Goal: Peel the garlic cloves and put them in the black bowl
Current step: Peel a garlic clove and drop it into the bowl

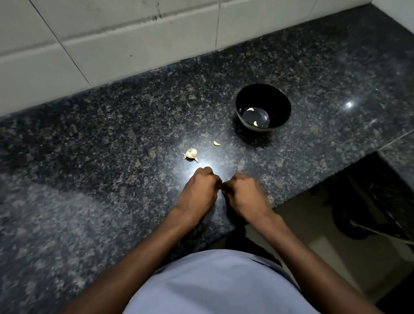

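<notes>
Two cloves (252, 116) in the black bowl (262, 95), two garlic pieces (191, 154) outside; both hands (221, 189) curled, contents hidden.

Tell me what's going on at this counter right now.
A person is peeling garlic. The left hand and right hand are curled together, fingertips meeting over the counter; whatever they hold is hidden, probably a clove. The black bowl holds two peeled cloves. A partial garlic head and a loose clove lie between the hands and the bowl.
</notes>
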